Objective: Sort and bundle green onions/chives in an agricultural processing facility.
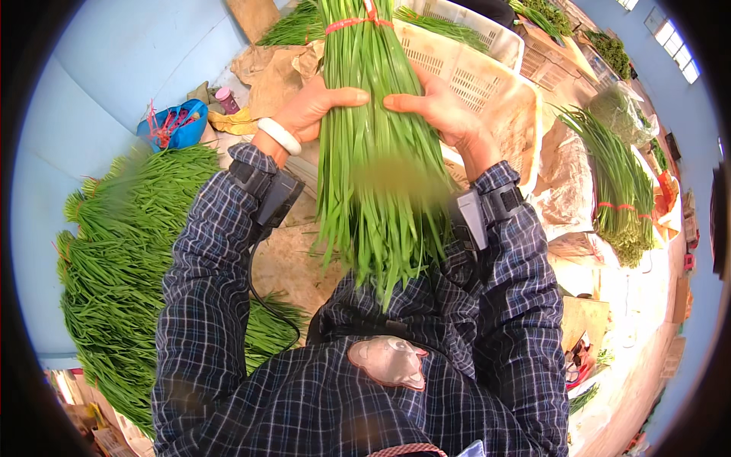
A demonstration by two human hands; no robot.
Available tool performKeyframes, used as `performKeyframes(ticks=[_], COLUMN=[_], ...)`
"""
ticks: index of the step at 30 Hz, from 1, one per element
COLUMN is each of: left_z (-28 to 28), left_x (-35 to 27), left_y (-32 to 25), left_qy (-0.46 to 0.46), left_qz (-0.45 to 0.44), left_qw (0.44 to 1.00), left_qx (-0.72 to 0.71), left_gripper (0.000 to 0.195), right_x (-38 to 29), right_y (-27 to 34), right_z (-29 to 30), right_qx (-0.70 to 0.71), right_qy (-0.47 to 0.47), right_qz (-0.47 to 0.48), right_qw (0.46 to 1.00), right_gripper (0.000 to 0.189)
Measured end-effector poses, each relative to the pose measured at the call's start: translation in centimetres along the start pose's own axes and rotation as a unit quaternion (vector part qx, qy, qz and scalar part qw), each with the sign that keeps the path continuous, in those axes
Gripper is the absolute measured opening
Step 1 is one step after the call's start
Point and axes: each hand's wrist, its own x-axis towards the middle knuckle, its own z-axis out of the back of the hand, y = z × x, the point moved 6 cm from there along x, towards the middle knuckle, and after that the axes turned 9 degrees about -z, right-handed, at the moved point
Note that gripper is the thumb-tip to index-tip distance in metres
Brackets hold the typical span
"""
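A large bundle of Chinese chives point(371, 63) is held up in front of me, its loose leaf ends hanging down towards my lap. A red tie point(347, 24) circles the bundle near the top of the view. My left hand point(305, 108), below a white bangle point(279, 136), clasps the bundle's left side with the thumb across the front. Opposite it, my right hand point(445, 114) grips the right side, its thumb pointing at the other one. The fingers behind the leaves are hidden.
Tied chive bundles point(125, 251) are heaped at my left by the blue wall. Above them stands a blue bag point(194, 127) with red ties. A cream plastic crate point(480, 80) is beyond my right hand. More bundles point(622, 188) lie far right beneath a clear plastic bag point(619, 114).
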Motion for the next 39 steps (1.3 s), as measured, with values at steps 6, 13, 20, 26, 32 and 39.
performKeyframes(ticks=[6, 13, 20, 26, 32, 39], left_z=[1.6, 1.6, 1.7, 1.2, 2.0, 2.8], left_x=[-0.6, -0.7, -1.6, -2.2, -2.9, -3.1], left_y=[0.0, -1.1, -4.5, -5.5, -5.6, -5.5], left_qy=[-0.078, -0.142, -0.096, -0.117, -0.146, -0.161], left_qz=[-0.026, -0.079, -0.121, -0.127, -0.157, -0.161], left_qw=[0.992, 0.971, 0.964, 0.960, 0.948, 0.951], left_qx=[0.100, 0.175, 0.216, 0.221, 0.237, 0.208], left_gripper=[0.036, 0.033, 0.037, 0.037, 0.041, 0.048], right_x=[-2.5, -2.9, -1.7, -1.9, -1.3, -1.9], right_y=[1.5, 0.8, 0.4, 0.7, 0.8, 1.5], right_z=[-0.5, -2.9, -3.5, -3.9, -4.4, -5.4], right_qx=[-0.358, -0.405, -0.324, -0.294, -0.324, -0.429], right_qy=[-0.256, -0.245, -0.214, -0.179, -0.171, -0.236], right_qz=[0.149, 0.108, 0.097, 0.170, 0.086, 0.162], right_qw=[0.886, 0.874, 0.916, 0.923, 0.926, 0.857], right_gripper=[0.062, 0.019, 0.010, 0.012, 0.015, 0.023])
